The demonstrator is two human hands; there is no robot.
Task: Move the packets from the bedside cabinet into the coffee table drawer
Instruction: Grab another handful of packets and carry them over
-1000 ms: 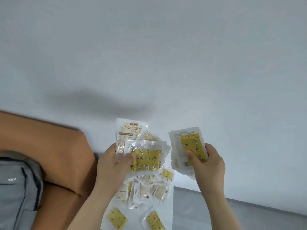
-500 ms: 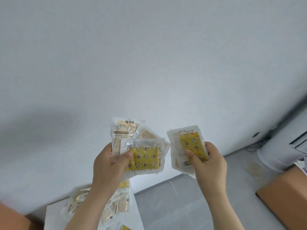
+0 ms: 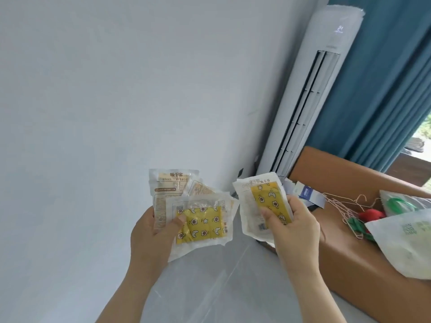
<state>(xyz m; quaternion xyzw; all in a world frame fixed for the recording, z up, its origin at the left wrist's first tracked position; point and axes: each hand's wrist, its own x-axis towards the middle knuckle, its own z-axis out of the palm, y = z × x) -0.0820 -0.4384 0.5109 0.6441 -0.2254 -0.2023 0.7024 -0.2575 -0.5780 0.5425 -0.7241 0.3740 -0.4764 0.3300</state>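
Head view: left hand grips a fanned bundle of clear plastic packets with yellow patterned inserts, thumb pressed on the front packet. Right hand pinches a smaller stack of matching clear-and-yellow packets, thumb on its face. The 2 bundles are held just apart, in mid-air before a white wall. A white tower air conditioner stands beyond the right hand.

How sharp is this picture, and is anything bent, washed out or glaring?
Head view: the packets in the left hand and right hand are sharp, their large print readable; head view: the air conditioner leans and looks stretched, as a wide lens does; head view: soft, even light, no hard shadows, only the window at the right edge washed out.
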